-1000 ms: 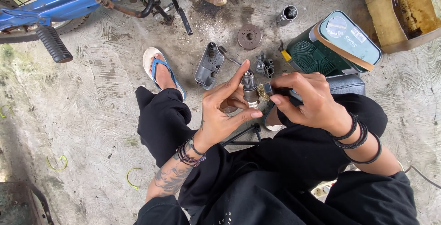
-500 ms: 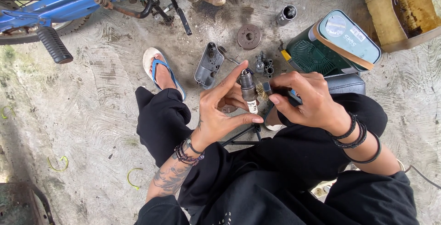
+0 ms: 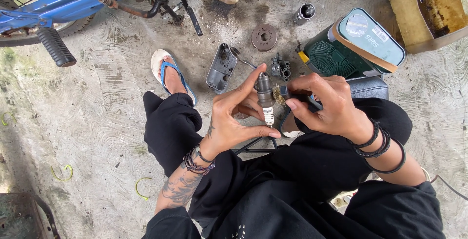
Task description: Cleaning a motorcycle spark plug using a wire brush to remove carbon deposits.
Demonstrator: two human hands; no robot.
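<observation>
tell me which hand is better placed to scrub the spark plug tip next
Right, probably: the right hand holds the small wire brush with its bristles against the spark plug, while the left hand just pinches the plug upright.

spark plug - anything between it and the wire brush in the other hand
Nothing visible does. The left hand holds the spark plug upright between fingertip and thumb, and the small wire brush held by the right hand sits right against the plug's side, bristles at the metal body.
</observation>
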